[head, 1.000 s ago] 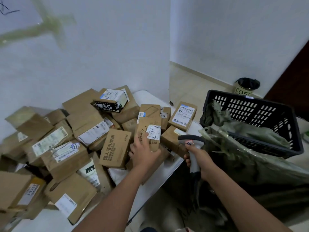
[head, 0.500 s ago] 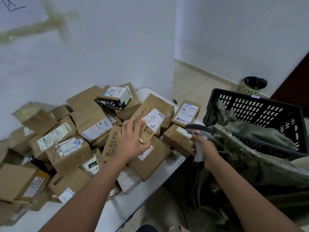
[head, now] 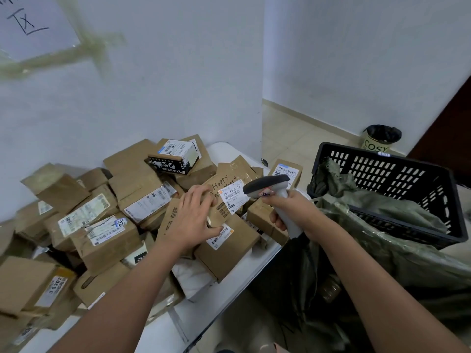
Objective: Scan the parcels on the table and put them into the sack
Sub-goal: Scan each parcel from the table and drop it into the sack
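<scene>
From my seat I see the left hand (head: 194, 220) holding a brown cardboard parcel with "Happy" handwritten on it (head: 230, 184), tilted up over the heap; the fingers lie over its left edge and the thumb reaches under it, so that grip is pinching the parcel. The right hand (head: 293, 212) is wrapped round the handle of a grey handheld scanner with a dark head (head: 269, 186), a grip pressed tight on the handle. The scanner's head sits just right of the parcel, close above its white barcode label (head: 233, 198) (touching or just clear, I cannot tell).

The parcel is a flattish box with glossy tape across its far end and small dark print below the label. It rests against a larger brown box with a white and orange label (head: 226, 247) lying beneath it.

Left of the parcel, a heap of brown cardboard boxes (head: 102, 225) covers the white desk (head: 204, 307), most with white labels. A black and white printed box (head: 175, 159) sits on top of the heap, behind the parcel. Right of the parcel hangs the dark green sack (head: 382, 250), its mouth draped over a black slotted plastic crate (head: 397, 179). Farther beyond stand a pale wall (head: 165, 85), a tiled floor (head: 288, 138) and a small yellow bin marked "COSY" with a black liner (head: 379, 141).
</scene>
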